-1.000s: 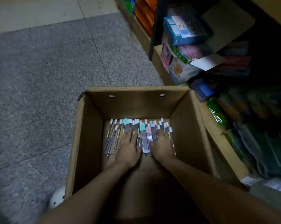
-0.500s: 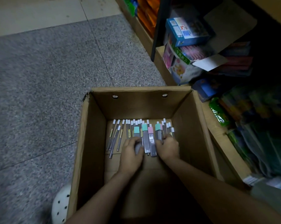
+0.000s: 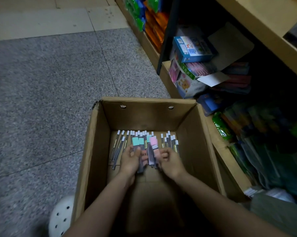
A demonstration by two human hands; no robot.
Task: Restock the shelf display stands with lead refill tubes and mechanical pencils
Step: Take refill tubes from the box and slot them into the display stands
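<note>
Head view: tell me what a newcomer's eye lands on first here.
First, the two hands, left and right, down in the open cardboard box on the grey floor, gathering flat lead refill tubes with mint caps and a pink cap. Behind them thin white-capped tubes lie in a row on the box bottom. To the right, a dim shelf holds a blue toy box.

Grey speckled floor from 9 to 12 o'clock. Blue toy box at 1 o'clock atop a pink carton. White perforated shoe at 7 o'clock.
</note>
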